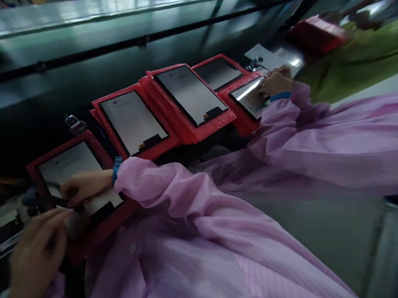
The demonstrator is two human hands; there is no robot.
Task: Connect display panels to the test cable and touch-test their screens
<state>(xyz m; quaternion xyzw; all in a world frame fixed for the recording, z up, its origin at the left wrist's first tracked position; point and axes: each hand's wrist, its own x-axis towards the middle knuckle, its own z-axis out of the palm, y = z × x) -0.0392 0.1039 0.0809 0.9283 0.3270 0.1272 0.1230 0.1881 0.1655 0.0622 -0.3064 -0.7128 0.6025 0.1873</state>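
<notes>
My right hand [87, 188], with a blue wristband [117, 169], is over a flat display panel [69, 161] lying on red bubble wrap [36, 168]. Its fingers are pinched together at a thin dark item [60, 201] too blurred to name. Close by at lower left, my left hand [38, 249] is curled at the panel's near edge, its fingertips almost meeting my right hand. A greyish patch [77, 225] shows beside the left fingers; whether they grip it is unclear.
More display panels [134, 122] lie on red bubble wrap stacks to the right. A co-worker's hands [276, 84] rest over another panel [249, 96]. A metal clamp [75, 124] stands behind my panel, and dark parts [5, 237] lie at far left. A rail [142, 41] runs behind.
</notes>
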